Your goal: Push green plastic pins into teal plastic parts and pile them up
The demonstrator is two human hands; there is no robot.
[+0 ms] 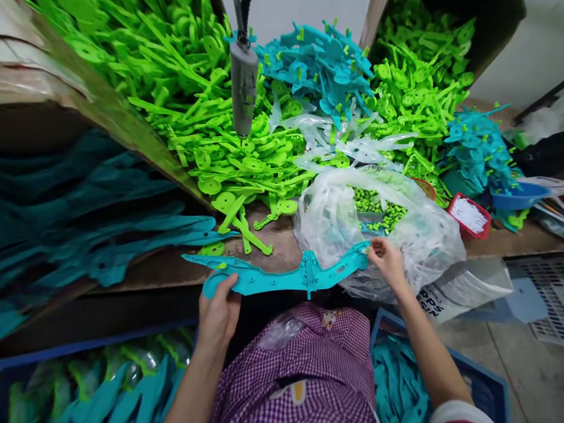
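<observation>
Plastic, thin and light I judge: the teal bow piece [275, 281] spans the edge of the bench [285, 242] before me, my left hand [218, 312] wrapped round its looped end, my right hand [386, 261] pinching the other tip. It looks stiff yet springy, so I hold both ends.

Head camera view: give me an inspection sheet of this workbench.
Surface: workbench, a brown strip bare near the front edge.
Job's things: teal part, long and flat, held across the front edge.
Clutter: green parts heaped; teal pile behind; clear bag holding small green pieces; red tray; newspaper.
Grips: left hand closed on the part's left end; right hand pinching its right end.
Cables: dark cord above the hanging grey tool.
Surroundings: blue crate of teal parts below right; teal stack at left.
</observation>
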